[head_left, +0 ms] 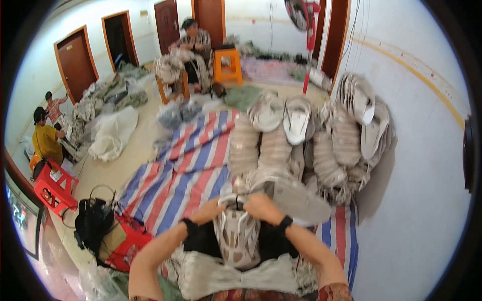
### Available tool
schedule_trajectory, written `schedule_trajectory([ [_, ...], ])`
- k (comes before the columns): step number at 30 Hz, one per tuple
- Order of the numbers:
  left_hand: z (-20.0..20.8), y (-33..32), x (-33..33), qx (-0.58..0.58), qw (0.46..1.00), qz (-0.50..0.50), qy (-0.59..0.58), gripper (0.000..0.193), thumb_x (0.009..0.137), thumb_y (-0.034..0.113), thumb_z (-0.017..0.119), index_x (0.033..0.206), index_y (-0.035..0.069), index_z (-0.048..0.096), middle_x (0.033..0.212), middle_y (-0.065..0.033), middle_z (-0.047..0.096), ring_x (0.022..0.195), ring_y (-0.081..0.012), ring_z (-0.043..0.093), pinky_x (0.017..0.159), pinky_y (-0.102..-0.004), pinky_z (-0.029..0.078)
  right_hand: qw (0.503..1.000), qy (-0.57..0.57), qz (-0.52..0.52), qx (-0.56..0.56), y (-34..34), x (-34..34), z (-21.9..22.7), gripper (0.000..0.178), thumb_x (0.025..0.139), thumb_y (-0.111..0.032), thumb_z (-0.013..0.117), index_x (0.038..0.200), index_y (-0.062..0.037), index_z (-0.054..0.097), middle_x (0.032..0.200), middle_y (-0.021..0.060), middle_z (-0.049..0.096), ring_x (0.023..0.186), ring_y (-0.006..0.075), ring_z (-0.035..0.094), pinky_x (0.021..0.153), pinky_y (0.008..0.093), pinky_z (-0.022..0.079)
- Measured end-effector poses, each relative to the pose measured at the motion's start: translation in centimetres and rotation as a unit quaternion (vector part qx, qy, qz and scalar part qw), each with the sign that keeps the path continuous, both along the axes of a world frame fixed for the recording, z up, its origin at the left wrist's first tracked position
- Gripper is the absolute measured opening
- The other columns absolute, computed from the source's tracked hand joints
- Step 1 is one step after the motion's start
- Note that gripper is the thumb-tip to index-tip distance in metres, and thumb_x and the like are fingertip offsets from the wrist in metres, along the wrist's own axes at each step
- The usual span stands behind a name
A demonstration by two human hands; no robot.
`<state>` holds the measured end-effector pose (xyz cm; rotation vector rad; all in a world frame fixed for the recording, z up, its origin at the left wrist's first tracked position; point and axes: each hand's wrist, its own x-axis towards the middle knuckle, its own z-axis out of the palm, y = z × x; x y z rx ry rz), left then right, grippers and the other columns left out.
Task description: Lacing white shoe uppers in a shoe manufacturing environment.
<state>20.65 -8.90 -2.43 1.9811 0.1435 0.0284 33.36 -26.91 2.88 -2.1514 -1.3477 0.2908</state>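
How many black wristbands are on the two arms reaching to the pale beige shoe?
2: one black wristband behind the left hand, a second black wristband behind the right hand. None seems hidden.

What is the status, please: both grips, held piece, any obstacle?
Left grip and right grip both closed on beige shoe upper, at opposite sides of its opening. Toe end toward the body. Stacked shoe pieces close beyond right grip.

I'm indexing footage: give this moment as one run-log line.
left hand: gripping beige shoe upper; right hand: gripping its other side; beyond: striped tarp, shoe-upper bundles
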Motion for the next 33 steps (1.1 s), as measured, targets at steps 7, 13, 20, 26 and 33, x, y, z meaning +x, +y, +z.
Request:
schedule_trajectory([
  [7, 5.5, -0.8, -0.7, -0.044, 0.995, -0.024, 0.084, 0.049, 0.079, 0.017, 0.045, 0.125, -0.001, 0.04, 0.113, -0.0137, 0.051, 0.104, -0.0203, 0.047, 0.091, -0.0302, 0.035, 0.992, 0.105, -0.063, -0.024, -2.1, -0.5, 1.9, 0.042, 0.071, -0.033, 0.056, 0.064, 0.0082, 0.057, 0.061, 0.0259, 0.055, 0.059, 0.0386, 0.057, 0.057, 0.0429, 0.045],
  [13, 5.0, -1.0, 0.7, -0.016, 0.982, 0.113, 0.153, 0.046, 0.082, 0.037, 0.04, 0.108, -0.001, 0.049, 0.096, -0.0114, 0.054, 0.087, -0.0209, 0.05, 0.076, -0.0311, 0.039, 0.98, 0.158, -0.117, -0.009, 0.0, 2.8, -1.2, 0.045, 0.074, -0.033, 0.051, 0.066, 0.0109, 0.057, 0.066, 0.0298, 0.055, 0.063, 0.0404, 0.058, 0.061, 0.0441, 0.046],
  [20, 2.5, 0.2, 1.7, -0.04, 0.989, 0.059, 0.129, 0.042, 0.085, 0.038, 0.039, 0.092, 0.0, 0.056, 0.081, -0.0076, 0.055, 0.075, -0.0161, 0.049, 0.064, -0.0308, 0.039, 0.997, 0.013, -0.07, 0.018, -1.1, 4.0, -4.7, 0.046, 0.076, -0.031, 0.049, 0.068, 0.0142, 0.056, 0.059, 0.0268, 0.056, 0.053, 0.0338, 0.06, 0.055, 0.0413, 0.048],
  [26, 4.7, -0.6, 1.1, 0.122, 0.991, -0.011, 0.051, 0.048, 0.086, 0.037, 0.036, 0.087, -0.006, 0.057, 0.081, -0.0246, 0.059, 0.076, -0.0329, 0.057, 0.072, -0.0378, 0.041, 0.968, 0.224, -0.116, -0.008, -2.1, 3.0, -2.5, 0.044, 0.076, -0.03, 0.049, 0.063, 0.0114, 0.057, 0.05, 0.0166, 0.055, 0.04, 0.0221, 0.056, 0.038, 0.0295, 0.046],
  [33, 3.2, 0.4, -0.1, 0.134, 0.99, -0.03, 0.03, 0.047, 0.087, 0.034, 0.034, 0.086, -0.006, 0.057, 0.083, -0.0294, 0.057, 0.081, -0.0425, 0.055, 0.072, -0.0408, 0.041, 0.959, 0.227, -0.169, -0.009, -1.7, 1.0, -3.2, 0.049, 0.073, -0.034, 0.051, 0.058, 0.0118, 0.056, 0.049, 0.0193, 0.055, 0.042, 0.0268, 0.058, 0.044, 0.035, 0.048],
])
